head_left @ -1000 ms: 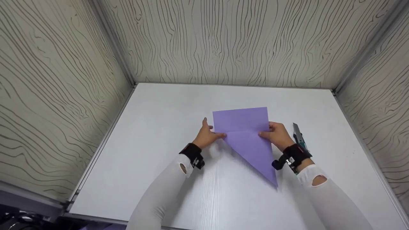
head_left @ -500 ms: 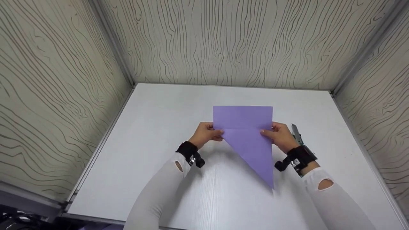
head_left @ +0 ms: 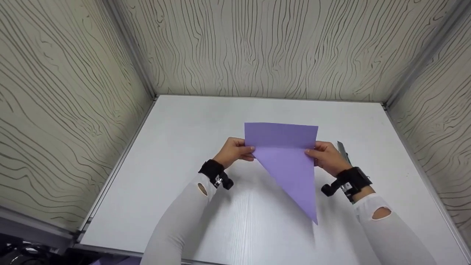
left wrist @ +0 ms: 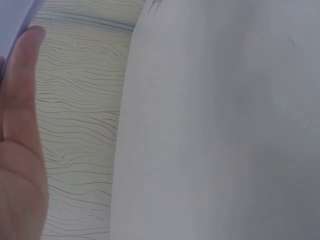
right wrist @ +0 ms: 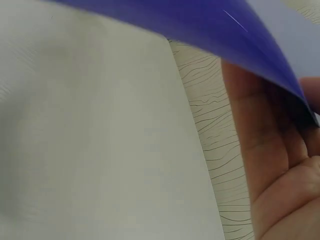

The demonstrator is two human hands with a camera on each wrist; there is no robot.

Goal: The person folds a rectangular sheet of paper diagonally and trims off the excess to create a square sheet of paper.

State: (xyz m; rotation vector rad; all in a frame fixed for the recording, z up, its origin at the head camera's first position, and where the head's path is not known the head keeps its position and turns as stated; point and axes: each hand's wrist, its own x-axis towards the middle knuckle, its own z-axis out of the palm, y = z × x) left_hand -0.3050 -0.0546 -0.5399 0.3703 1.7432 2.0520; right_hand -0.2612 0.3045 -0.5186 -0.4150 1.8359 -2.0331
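A purple sheet of paper point(head_left: 283, 162) is held up over the white table, squared off at the top and tapering to a point at the lower right. A faint horizontal crease crosses it at thumb height. My left hand point(head_left: 233, 150) pinches its left edge, thumb in front and fingers behind. On the opposite edge my right hand point(head_left: 328, 157) grips the paper the same way. In the right wrist view the sheet's dark underside point(right wrist: 215, 30) curves over the fingers point(right wrist: 260, 130) of that hand. Only a corner of paper point(left wrist: 12, 25) shows in the left wrist view.
A utility knife point(head_left: 343, 151) lies on the white table point(head_left: 176, 147) just beyond my right hand, partly hidden by it. Wood-patterned panels point(head_left: 257, 48) enclose the table at the back and both sides. Something purple point(head_left: 114, 260) shows below the front edge.
My left hand has gone from spread fingers with the thumb on the paper to pinching its edge. The sheet has straightened, then tilted slightly, and my right hand has shifted a little right.
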